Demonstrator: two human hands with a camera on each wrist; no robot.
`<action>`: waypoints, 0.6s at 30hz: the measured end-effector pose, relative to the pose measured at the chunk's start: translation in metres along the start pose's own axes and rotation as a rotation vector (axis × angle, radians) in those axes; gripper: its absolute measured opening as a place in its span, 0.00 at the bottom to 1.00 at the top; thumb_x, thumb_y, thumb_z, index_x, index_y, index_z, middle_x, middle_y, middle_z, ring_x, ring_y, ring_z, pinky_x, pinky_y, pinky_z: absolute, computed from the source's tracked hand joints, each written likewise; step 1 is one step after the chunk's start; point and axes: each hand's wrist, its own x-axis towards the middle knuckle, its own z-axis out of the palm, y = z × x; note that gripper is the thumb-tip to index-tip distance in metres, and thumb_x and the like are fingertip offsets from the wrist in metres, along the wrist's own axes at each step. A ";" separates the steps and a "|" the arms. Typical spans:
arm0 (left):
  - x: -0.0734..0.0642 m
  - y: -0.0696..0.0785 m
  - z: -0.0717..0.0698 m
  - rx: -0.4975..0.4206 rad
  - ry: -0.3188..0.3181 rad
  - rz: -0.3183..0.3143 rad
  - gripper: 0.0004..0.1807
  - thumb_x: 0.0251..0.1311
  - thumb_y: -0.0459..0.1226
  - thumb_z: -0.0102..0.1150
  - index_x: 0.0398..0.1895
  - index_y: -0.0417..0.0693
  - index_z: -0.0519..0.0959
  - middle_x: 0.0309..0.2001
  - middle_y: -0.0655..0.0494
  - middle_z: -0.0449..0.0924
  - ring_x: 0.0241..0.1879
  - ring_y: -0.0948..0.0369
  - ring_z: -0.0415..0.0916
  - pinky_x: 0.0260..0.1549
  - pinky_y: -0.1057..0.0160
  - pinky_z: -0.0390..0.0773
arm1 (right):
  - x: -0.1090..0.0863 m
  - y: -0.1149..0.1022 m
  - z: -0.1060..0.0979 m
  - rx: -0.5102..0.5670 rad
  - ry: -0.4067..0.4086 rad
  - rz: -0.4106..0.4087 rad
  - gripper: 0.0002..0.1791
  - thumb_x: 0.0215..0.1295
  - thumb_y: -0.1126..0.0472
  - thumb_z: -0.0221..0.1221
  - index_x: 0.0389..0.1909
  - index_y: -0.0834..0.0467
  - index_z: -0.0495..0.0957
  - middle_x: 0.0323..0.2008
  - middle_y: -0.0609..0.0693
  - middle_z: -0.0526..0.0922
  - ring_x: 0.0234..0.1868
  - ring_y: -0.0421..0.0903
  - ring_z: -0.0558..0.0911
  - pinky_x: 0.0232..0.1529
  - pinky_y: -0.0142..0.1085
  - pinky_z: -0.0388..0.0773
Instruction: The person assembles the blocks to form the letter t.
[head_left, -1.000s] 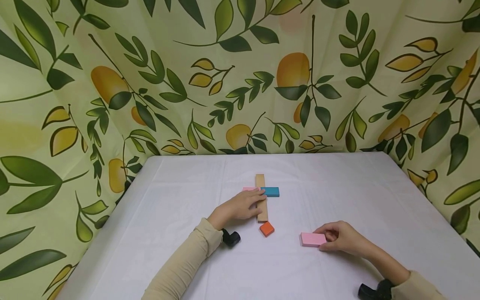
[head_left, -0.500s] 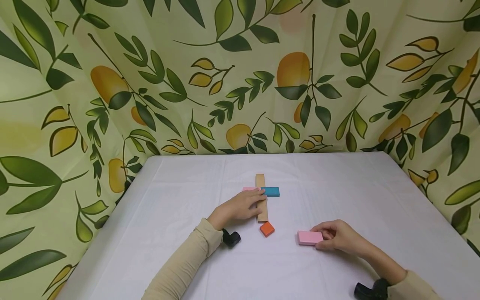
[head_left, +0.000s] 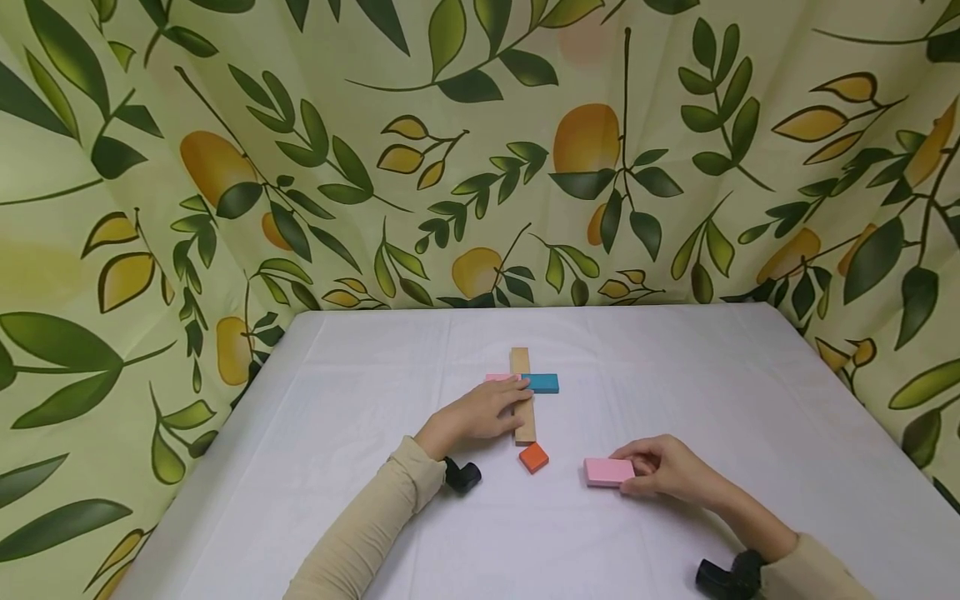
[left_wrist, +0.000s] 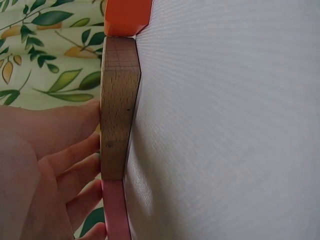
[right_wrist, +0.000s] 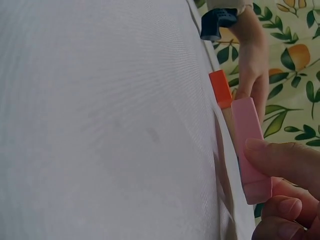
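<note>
My right hand (head_left: 667,473) pinches a pink block (head_left: 608,472) by its right end, thumb on the near side and fingers on the far side. My left hand (head_left: 483,410) rests flat with fingers spread over the plain wooden blocks (head_left: 524,422) in the middle of the table. Beneath its fingers, another pink block (head_left: 497,377) juts out on the left and a blue block (head_left: 543,383) on the right, forming a cross with the wood. An orange block (head_left: 534,457) lies turned cornerwise at the near end of the wood. In the left wrist view, fingertips touch the wooden block's (left_wrist: 119,115) upper edge.
A white cloth covers the table (head_left: 360,358). Behind and at both sides hangs a leaf-and-fruit patterned curtain (head_left: 420,192). Black wrist camera mounts (head_left: 462,477) sit at both wrists, near the cloth.
My right hand has moved left and slightly away from me with the pink block, closer to the orange block. My left hand and the other blocks stay put.
</note>
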 end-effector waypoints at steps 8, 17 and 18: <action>0.001 0.000 0.001 -0.006 0.000 -0.001 0.28 0.70 0.45 0.49 0.71 0.49 0.64 0.76 0.55 0.56 0.77 0.57 0.50 0.74 0.55 0.56 | 0.006 -0.003 0.005 0.031 -0.025 0.017 0.20 0.50 0.62 0.71 0.43 0.68 0.82 0.18 0.42 0.59 0.21 0.32 0.61 0.22 0.28 0.59; 0.000 0.000 0.001 -0.008 -0.002 -0.006 0.28 0.70 0.45 0.49 0.71 0.50 0.64 0.76 0.56 0.56 0.77 0.57 0.50 0.74 0.55 0.55 | 0.011 -0.006 0.009 0.006 -0.027 0.040 0.20 0.50 0.61 0.71 0.43 0.67 0.82 0.19 0.41 0.61 0.22 0.30 0.62 0.22 0.28 0.60; 0.000 0.000 0.001 -0.010 -0.003 -0.008 0.28 0.70 0.45 0.49 0.71 0.50 0.64 0.76 0.56 0.56 0.77 0.57 0.50 0.74 0.55 0.55 | 0.012 -0.006 0.009 0.005 -0.027 0.047 0.20 0.50 0.61 0.71 0.43 0.67 0.82 0.19 0.41 0.61 0.22 0.30 0.62 0.22 0.28 0.60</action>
